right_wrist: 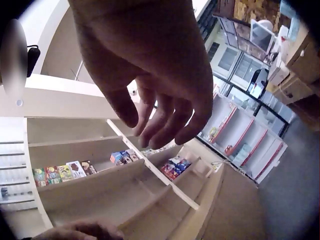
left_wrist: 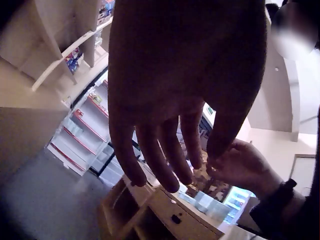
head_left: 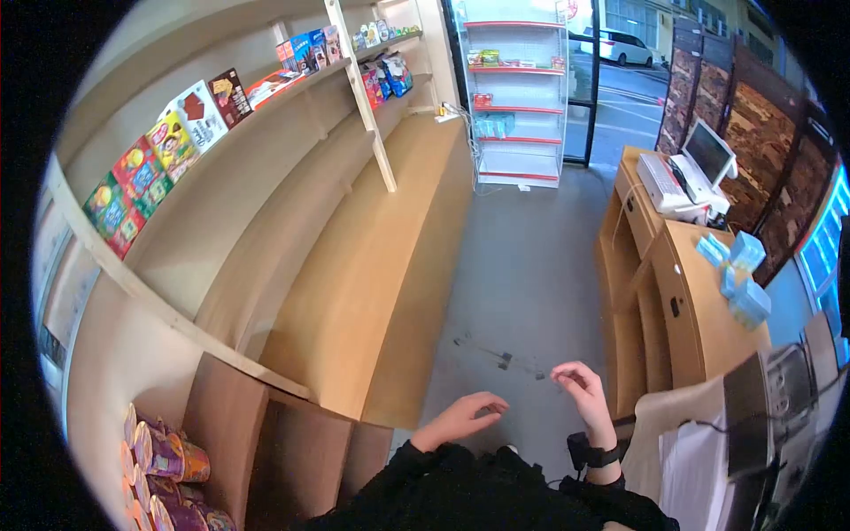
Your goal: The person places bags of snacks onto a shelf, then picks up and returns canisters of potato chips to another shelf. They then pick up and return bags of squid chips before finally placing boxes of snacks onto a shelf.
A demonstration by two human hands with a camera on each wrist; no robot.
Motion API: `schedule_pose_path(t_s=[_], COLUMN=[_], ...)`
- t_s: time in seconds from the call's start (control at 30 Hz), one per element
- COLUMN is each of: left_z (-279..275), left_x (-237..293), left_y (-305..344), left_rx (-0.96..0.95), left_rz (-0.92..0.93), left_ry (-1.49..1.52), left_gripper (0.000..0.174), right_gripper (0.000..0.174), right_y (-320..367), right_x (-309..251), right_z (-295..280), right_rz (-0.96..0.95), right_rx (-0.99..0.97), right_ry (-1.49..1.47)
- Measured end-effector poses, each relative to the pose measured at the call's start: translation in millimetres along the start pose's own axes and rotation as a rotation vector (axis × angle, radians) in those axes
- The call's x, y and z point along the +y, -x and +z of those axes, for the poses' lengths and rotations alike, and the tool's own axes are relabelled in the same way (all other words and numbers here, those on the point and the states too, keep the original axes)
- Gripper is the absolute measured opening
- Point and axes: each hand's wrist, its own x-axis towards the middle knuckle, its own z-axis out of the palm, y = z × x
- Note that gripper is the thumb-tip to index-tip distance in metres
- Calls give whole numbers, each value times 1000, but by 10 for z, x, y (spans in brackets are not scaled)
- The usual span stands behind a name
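My left hand (head_left: 462,419) hangs in front of my body with its fingers loosely bent and nothing in them. In the left wrist view the left hand's fingers (left_wrist: 165,155) point down, slightly spread. To its right, my right hand (head_left: 582,391) is raised over the floor, fingers relaxed and also holding nothing; a black strap circles that wrist. The two hands are apart in the head view. Nearest the left hand is the long wooden bench (head_left: 354,239) under the shelves, while the wooden counter (head_left: 682,292) stands beyond the right hand.
Snack packs (head_left: 142,177) line the upper shelf on the left. Purple cups (head_left: 164,456) are stacked at lower left. A white rack (head_left: 518,88) stands by the glass door. Blue packs (head_left: 751,301) and a screen (head_left: 708,150) sit on the counter. Grey floor (head_left: 531,257) runs between.
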Motion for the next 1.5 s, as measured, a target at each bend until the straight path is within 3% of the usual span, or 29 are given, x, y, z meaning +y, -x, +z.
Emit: schedule_pose_path(t_s=[0.13, 0.37, 0.6, 0.7, 0.83, 1.0, 1.13, 1.23, 1.3, 1.5], left_z=[-385, -1282, -2550, -2946, -3282, -3610, -4182, -4657, -4899, -5483], left_x=[-292, -838, -1281, -1422, -1301, -1372, -1260, -1115, -1023, -1098], left_y=[-329, -893, -1921, -2499, -3151, -3742, -4307, -4729, -4985, -5727], left_rx=[198, 356, 422, 378, 230, 249, 285, 387, 523, 727], left_rz=[-96, -207, -126, -71, 2, 33, 90, 164, 201, 143], left_ry=[59, 113, 71, -84, -38, 49, -87, -171, -29, -124], left_gripper=[24, 21, 20, 21, 24, 23, 23, 24, 25, 28], right_gripper=[12, 12, 12, 13, 13, 13, 14, 14, 13, 13], right_y=[-753, -1985, -3388, -3843, -4318, -4997, -5733, -6365, -6781, -7983], right_x=[242, 343, 247, 140, 308, 614, 625, 628, 590, 754], right_z=[-11, 200, 146, 109, 41, -170, -340, -493, -587, -876], right_rz=[11, 52, 71, -77, 25, 161, 82, 26, -8, -83], right_rx=[-140, -325, -204, -169, -121, -109, -158, -172, -218, -326], right_ry=[-57, 49, -1, 279, -30, 46, 117, 42, 43, 20])
